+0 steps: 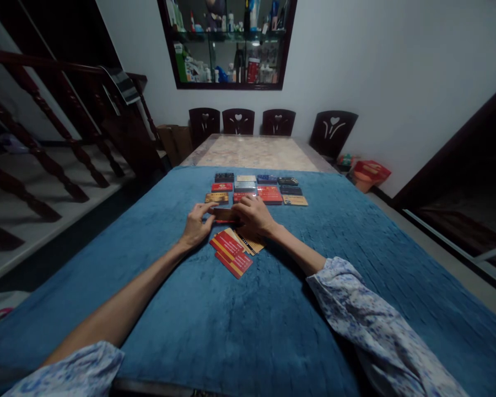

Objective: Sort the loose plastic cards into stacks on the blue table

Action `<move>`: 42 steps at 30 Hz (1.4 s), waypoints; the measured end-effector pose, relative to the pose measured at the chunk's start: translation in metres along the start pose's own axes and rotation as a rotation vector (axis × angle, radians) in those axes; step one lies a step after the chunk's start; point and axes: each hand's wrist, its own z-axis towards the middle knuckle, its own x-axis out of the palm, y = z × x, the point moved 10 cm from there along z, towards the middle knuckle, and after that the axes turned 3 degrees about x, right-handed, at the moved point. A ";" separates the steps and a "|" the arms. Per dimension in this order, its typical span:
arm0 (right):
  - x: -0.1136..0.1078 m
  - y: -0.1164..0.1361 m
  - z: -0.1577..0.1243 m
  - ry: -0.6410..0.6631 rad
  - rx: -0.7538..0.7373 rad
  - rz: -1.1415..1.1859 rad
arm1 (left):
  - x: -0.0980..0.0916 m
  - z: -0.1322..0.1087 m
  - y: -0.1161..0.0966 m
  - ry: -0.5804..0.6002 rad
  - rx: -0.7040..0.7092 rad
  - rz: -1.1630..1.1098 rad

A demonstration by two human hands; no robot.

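Observation:
Both my hands rest on a blue cloth (240, 309) spread over the table. My left hand (197, 225) and my right hand (253, 214) together pinch a dark brown card (224, 214) from either end, fingers curled on its edges. Just below them lies a fanned pile of red and gold cards (233, 251). Beyond my hands, several cards (257, 189) lie face up in neat rows: dark, red, gold and pale ones.
The bare marble tabletop (256, 151) continues past the cloth, with dark wooden chairs (278, 122) at its far end. A glass wall cabinet (227, 41) hangs above. A wooden stair railing (45, 110) stands on the left; a red bag (370, 172) sits on the floor at right.

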 end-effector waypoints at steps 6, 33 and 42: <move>0.002 -0.002 -0.001 -0.014 0.027 0.013 | 0.004 0.000 -0.005 0.043 0.000 0.048; 0.026 -0.008 -0.006 0.159 0.138 0.019 | 0.019 -0.004 0.012 0.130 -0.078 0.229; 0.027 -0.014 -0.005 0.181 0.111 0.024 | 0.026 -0.003 0.016 0.175 -0.077 0.240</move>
